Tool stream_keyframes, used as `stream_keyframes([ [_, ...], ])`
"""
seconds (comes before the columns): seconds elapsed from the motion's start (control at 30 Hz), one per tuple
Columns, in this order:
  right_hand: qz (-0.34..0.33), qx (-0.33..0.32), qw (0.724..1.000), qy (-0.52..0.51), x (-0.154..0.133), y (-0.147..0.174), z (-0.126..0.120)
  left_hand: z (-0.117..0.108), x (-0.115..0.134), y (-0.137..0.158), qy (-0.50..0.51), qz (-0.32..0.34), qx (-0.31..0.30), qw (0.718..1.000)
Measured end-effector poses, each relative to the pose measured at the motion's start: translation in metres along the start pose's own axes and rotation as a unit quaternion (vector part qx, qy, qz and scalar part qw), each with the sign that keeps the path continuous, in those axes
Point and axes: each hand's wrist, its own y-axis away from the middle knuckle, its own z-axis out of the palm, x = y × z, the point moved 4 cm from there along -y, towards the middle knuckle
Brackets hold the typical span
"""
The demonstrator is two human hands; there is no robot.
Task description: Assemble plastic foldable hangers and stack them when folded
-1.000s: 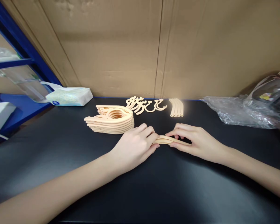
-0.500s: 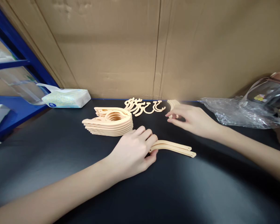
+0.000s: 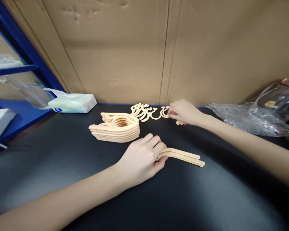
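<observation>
My left hand (image 3: 144,158) is closed round one end of two curved, cream plastic hanger arms (image 3: 183,155), their holed ends pointing right; the gripped end is hidden. Left of it stands a neat stack of cream folding-hanger pieces (image 3: 115,130). My right hand (image 3: 184,112) is at the table's back, its fingers pinched together at a C-shaped cream hanger hook (image 3: 163,113). More hooks (image 3: 141,112) lie in a loose group to the left. Below the right palm, a few small cream pieces (image 3: 180,123) show partly.
A tissue pack (image 3: 73,102) lies at the back left of the black table (image 3: 183,202), beside a blue shelf (image 3: 26,110). A cardboard panel (image 3: 115,54) rises behind. Crumpled clear plastic (image 3: 245,118) and a clear bag (image 3: 276,96) are on the right.
My right hand has moved left and back from the small pieces to the hooks. My left hand keeps hold of the hanger arms. The view has shifted slightly.
</observation>
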Motion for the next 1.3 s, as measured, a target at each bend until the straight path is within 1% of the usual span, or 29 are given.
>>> stream_keyframes([
  [0.07, 0.001, 0.014, 1.000, -0.003, 0.000, 0.000, -0.004, 0.000, 0.000, 0.000, 0.002, -0.003, -0.002, 1.000],
  [0.17, 0.010, 0.042, 0.999, -0.015, -0.004, 0.008, -0.018, 0.000, 0.001, 0.000, 0.003, -0.009, -0.004, 1.000],
  [0.23, 0.009, 0.052, 0.998, -0.030, -0.009, 0.021, -0.029, 0.000, 0.001, 0.001, 0.003, -0.014, -0.006, 1.000],
  [0.3, -0.007, 0.060, 0.996, -0.061, -0.019, 0.040, -0.039, 0.000, 0.001, 0.001, 0.003, -0.018, -0.007, 1.000],
  [0.37, -0.029, 0.050, 0.994, -0.090, -0.030, 0.062, -0.044, 0.000, 0.001, 0.001, 0.004, -0.021, -0.009, 1.000],
  [0.47, -0.048, 0.031, 0.992, -0.111, -0.044, 0.094, -0.044, 0.000, 0.001, 0.001, 0.005, -0.021, -0.012, 1.000],
  [0.53, -0.040, 0.017, 0.992, -0.119, -0.048, 0.110, -0.040, 0.000, 0.001, 0.000, 0.006, -0.021, -0.013, 1.000],
  [0.63, -0.019, 0.002, 0.991, -0.134, -0.047, 0.126, -0.033, -0.001, 0.001, 0.000, 0.012, -0.023, -0.013, 1.000],
  [0.77, 0.006, 0.000, 0.988, -0.153, -0.037, 0.135, -0.026, -0.002, 0.001, 0.000, 0.023, -0.032, -0.007, 0.999],
  [0.93, 0.010, 0.001, 0.988, -0.152, -0.030, 0.138, -0.023, -0.004, 0.001, 0.001, 0.035, -0.040, -0.021, 0.998],
  [1.1, -0.006, -0.012, 0.990, -0.140, -0.029, 0.134, -0.025, -0.009, -0.001, 0.002, 0.060, -0.039, -0.003, 0.997],
  [1.2, -0.020, -0.013, 0.991, -0.130, -0.029, 0.132, -0.026, -0.010, -0.001, 0.001, 0.056, -0.026, 0.016, 0.998],
  [1.3, -0.028, -0.015, 0.992, -0.123, -0.029, 0.131, -0.027, -0.013, 0.001, 0.001, 0.046, -0.017, 0.022, 0.999],
])
